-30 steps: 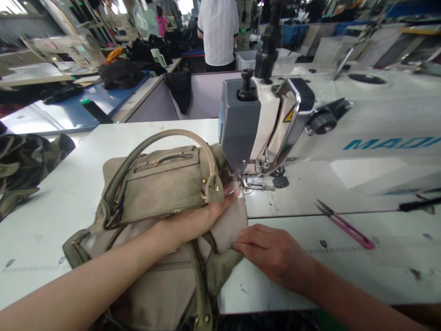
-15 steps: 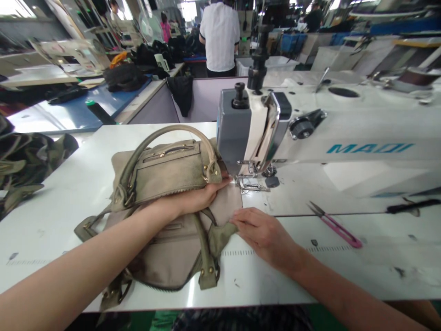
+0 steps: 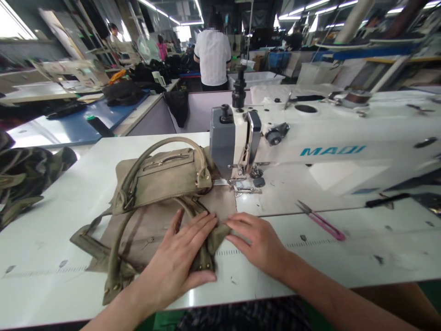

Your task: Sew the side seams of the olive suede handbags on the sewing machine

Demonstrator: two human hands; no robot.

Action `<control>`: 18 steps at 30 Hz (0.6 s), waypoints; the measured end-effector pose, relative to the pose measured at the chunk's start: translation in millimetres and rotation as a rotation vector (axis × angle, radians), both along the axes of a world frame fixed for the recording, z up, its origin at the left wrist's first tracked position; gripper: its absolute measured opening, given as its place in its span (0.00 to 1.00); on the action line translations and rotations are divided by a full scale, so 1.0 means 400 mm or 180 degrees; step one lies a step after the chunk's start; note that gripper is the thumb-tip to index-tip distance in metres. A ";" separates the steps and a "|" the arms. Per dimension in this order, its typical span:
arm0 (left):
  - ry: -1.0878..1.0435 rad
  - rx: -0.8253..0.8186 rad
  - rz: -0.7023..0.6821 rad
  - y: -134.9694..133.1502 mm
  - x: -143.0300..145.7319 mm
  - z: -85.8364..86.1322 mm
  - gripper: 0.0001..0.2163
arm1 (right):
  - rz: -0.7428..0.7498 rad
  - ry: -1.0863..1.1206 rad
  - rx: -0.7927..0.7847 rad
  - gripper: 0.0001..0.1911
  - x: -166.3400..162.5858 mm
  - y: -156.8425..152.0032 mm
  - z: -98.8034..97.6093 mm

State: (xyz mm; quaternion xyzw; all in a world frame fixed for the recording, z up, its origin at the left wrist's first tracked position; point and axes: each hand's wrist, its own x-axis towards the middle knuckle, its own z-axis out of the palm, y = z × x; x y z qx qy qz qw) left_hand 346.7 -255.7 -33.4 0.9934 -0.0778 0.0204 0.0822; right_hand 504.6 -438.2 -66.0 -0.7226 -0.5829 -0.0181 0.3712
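An olive-green handbag (image 3: 168, 177) lies opened out on the white table, left of the sewing machine's needle area. Its two handles, brass studs and zip edges show, and its beige inner side faces up. My left hand (image 3: 184, 253) rests on the near part of the bag, fingers spread and thumb stretched out to the right. Pinched between the thumb and fingers of my right hand (image 3: 257, 236) is the bag's right corner flap. A strip of the bag's edge reaches toward the presser foot (image 3: 246, 186) of the sewing machine (image 3: 310, 138).
Pink-handled thread snips (image 3: 322, 220) lie right of my right hand. A black-handled tool (image 3: 387, 201) sits farther right. Camouflage fabric (image 3: 31, 172) is heaped at the left edge. Beyond the table are a black thread cone (image 3: 99, 126) and a person in a white shirt (image 3: 212, 57).
My left hand has come out from under the bag's upper panel and moved nearer, onto the near panel. The near handle has shifted left. My right hand keeps hold of the corner.
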 end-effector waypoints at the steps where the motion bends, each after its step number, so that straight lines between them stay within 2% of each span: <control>1: 0.0047 -0.0011 0.0046 0.014 0.004 0.006 0.38 | -0.0068 0.0011 -0.0048 0.09 -0.009 0.005 0.003; 6: 0.0065 0.0124 0.0379 0.032 0.038 0.047 0.25 | -0.0242 0.0048 -0.0387 0.09 -0.041 0.038 0.034; 9: -0.0131 0.0070 0.0231 0.002 0.068 0.059 0.14 | -0.0189 0.0025 -0.0556 0.11 -0.043 0.046 0.058; 11: -0.0137 0.0012 0.0050 -0.026 0.083 0.061 0.09 | -0.0118 -0.0038 -0.0681 0.06 -0.040 0.043 0.072; 12: -0.0150 0.0067 -0.0074 -0.041 0.086 0.061 0.08 | -0.0076 -0.0071 -0.0727 0.02 -0.038 0.040 0.077; 15: -0.0410 0.0534 -0.0386 -0.093 0.075 0.059 0.10 | 0.0120 -0.0133 -0.0729 0.09 -0.037 0.021 0.079; 18: -0.0644 0.0596 -0.0319 -0.125 0.039 0.056 0.09 | 0.0303 -0.0289 -0.0288 0.11 -0.048 -0.004 0.061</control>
